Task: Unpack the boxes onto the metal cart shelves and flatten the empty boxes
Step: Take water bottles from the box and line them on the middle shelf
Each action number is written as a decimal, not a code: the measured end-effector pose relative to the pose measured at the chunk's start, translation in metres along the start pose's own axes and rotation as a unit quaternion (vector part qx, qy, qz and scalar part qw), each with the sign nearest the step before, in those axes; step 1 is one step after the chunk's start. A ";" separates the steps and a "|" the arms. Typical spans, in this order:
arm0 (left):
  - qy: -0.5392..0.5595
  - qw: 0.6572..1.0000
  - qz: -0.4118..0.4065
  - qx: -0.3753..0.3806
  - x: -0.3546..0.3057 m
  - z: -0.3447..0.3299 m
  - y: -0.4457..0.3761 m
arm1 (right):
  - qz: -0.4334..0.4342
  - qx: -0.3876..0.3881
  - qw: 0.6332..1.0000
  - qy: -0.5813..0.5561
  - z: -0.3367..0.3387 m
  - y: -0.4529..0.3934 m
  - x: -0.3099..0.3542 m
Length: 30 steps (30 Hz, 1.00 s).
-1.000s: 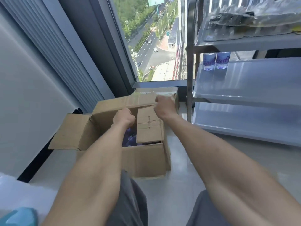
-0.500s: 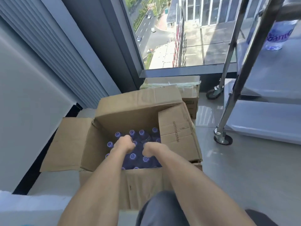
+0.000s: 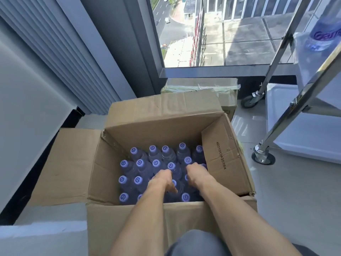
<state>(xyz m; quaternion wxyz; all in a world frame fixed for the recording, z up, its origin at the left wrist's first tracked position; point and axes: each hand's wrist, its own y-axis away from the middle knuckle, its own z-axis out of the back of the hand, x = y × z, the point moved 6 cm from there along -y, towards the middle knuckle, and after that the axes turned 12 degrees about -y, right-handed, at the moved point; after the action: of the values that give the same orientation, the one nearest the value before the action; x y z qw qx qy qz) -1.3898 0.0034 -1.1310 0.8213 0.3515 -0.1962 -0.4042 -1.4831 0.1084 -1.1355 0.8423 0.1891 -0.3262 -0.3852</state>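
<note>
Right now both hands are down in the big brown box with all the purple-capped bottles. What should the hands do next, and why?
Probably close each hand on a bottle and lift straight up. The left hand and right hand already rest among the purple-capped plastic bottles in the open brown cardboard box, whose flaps are folded back. The shiny metal cart waits to the right.

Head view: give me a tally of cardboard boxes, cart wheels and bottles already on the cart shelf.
Cardboard boxes: 2, the open box and the taped box behind it.
Cart wheels: 2, the far wheel and the near wheel.
Bottles on the cart shelf: 1 in view, a bottle cut off by the frame edge.
Total: 5
</note>
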 end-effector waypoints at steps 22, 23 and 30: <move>0.702 0.660 0.058 -0.259 0.090 0.135 0.107 | 0.036 -0.272 0.709 -0.650 0.178 0.106 0.015; 0.754 0.614 0.054 -0.225 0.092 0.140 0.108 | 0.006 -0.276 0.652 -0.707 0.185 0.110 0.008; 0.788 0.615 -0.022 -0.018 0.030 0.169 0.161 | 0.064 -0.135 0.280 -0.948 0.196 0.194 0.008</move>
<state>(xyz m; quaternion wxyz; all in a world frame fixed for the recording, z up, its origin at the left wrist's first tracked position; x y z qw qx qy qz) -1.3895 -0.0231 -0.8964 0.6576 0.5242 0.5411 0.0068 -1.5134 0.2119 -0.8810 -0.0239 -0.4471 -0.8500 -0.2776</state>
